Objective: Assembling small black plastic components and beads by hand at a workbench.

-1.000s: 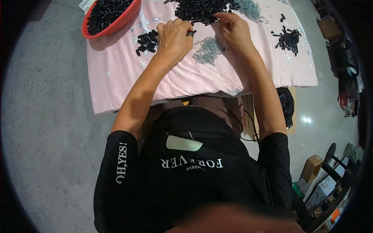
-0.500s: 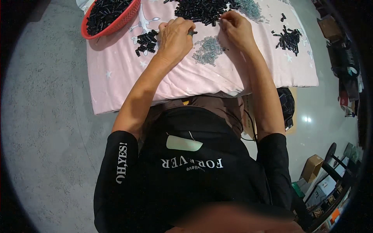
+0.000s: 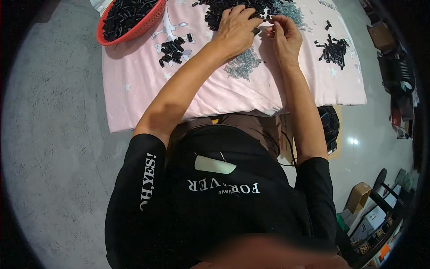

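Observation:
My left hand (image 3: 237, 30) reaches over the near edge of a big pile of small black cylindrical parts (image 3: 217, 12). Its fingers bend toward my right hand, and a small black part (image 3: 256, 31) shows at the thumb side. Thumb and index finger of my right hand (image 3: 287, 39) are pinched close to the left fingertips. Whatever tiny thing the right fingers grip is too small to make out. Below the left hand lies a heap of small clear pieces (image 3: 242, 65), partly covered by that hand. More clear pieces (image 3: 290, 13) are heaped beyond the right hand.
A red plastic basket (image 3: 134, 32) full of black parts stands at the table's far left. Next to it lies a small group of black parts (image 3: 171, 51). Another black pile (image 3: 333, 51) is at the right. A pink star-patterned cloth (image 3: 148, 103) covers the table.
My left hand has moved right, from beside the small black group to my right hand. My right hand has shifted slightly right and nearer. One black part now shows beside the small group.

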Motion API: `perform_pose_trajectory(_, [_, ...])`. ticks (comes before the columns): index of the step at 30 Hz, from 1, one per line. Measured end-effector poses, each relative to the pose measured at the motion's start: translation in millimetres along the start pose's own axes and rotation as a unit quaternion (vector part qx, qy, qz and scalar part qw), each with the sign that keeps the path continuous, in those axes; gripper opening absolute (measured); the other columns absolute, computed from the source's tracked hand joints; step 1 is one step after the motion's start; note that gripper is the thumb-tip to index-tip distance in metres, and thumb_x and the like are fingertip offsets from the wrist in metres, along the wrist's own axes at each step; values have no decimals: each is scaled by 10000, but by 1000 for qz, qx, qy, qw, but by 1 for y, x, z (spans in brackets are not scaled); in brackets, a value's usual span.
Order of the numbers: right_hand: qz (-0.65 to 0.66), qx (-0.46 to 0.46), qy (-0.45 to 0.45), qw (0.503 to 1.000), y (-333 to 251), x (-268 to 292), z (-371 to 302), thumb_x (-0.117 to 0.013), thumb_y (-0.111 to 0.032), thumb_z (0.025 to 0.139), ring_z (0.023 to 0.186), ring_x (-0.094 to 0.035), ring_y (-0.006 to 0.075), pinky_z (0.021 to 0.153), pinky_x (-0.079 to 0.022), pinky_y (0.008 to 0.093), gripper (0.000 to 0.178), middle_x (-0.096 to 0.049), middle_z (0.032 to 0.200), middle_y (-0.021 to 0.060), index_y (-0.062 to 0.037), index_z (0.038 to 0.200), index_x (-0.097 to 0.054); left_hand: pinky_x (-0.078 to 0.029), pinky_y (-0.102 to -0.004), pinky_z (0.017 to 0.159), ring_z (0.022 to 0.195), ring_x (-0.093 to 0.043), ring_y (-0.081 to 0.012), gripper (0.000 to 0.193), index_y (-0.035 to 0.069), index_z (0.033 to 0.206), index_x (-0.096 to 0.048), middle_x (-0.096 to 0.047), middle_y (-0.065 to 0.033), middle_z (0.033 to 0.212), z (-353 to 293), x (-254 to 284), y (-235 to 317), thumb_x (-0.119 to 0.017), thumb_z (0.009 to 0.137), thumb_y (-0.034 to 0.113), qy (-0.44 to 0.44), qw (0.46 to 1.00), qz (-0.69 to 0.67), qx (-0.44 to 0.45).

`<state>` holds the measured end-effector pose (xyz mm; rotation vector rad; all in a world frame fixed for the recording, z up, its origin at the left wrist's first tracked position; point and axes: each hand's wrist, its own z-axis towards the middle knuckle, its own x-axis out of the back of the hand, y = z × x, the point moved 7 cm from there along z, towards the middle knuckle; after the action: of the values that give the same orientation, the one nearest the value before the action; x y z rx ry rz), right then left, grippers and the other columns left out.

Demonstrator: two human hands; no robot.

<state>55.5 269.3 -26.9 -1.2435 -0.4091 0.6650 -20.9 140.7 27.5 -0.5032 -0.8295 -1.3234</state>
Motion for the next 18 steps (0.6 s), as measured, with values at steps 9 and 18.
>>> perform_pose_trajectory(9, [-110, -7, 37, 993, 8, 8, 3, -481, -53, 996, 932, -687, 164, 827, -542, 271, 215, -683, 1062, 117, -7, 1171, -597, -430, -419, 934, 1092, -552, -275, 287, 76, 989, -692, -630, -63, 1102, -23, 17, -14, -597, 738, -26, -31, 995, -92, -32])
perform_pose_trajectory(18, [-166, 87, -107, 976, -15, -20, -8, -558, 14, 941, 1046, -635, 160, 921, -481, 271, 379, -670, 1123, 103, -88, 1305, -568, -409, -465, 1020, 1178, -486, -404, 444, -4, 1143, -612, -541, -207, 1241, -4, 16, -29, -517, 712, -59, 12, 994, -99, 32])
